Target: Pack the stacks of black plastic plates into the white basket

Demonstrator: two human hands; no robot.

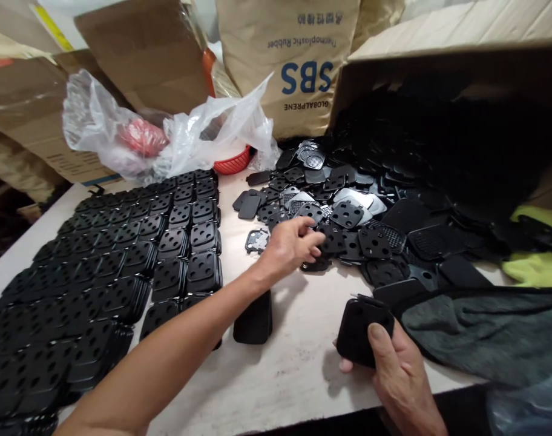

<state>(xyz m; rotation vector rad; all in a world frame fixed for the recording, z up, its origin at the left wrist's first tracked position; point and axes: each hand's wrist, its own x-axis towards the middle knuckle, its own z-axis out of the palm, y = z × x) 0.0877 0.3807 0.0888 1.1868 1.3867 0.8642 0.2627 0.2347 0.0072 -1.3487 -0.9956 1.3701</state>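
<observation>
Black four-hole pads (203, 272) fill the left of the counter (298, 369) in stacked rows, squared edge to edge, which I'd read as a way of keeping like pieces together and easy to count. Left hand (292, 248) reaches over the near edge of the loose heap of plates (348, 239), half open, fingers curled onto a black plate (331, 239); from here I can't tell whether it has actually pinched anything. Right hand (398, 369) is closed around a round-cornered black pad (362, 330), thumb across its face, holding it tilted near the counter's front edge, probably for a closer look. Another black pad (252, 318) lies just beside the left forearm (167, 357), and that forearm cuts across my view of the stacks. Silvery grille pieces (353, 198) are mixed into the heap. Behind it, a tipped cardboard box (443, 79) spills more black pieces, its mouth seemingly turned toward the hands for reach. Grey cloth (480, 333) crowds the right, beside yellow-green fabric (534, 257), with a crumpled plastic bag (98, 118), red basket (230, 162) and SBS rubber sack (285, 60) at the back.
</observation>
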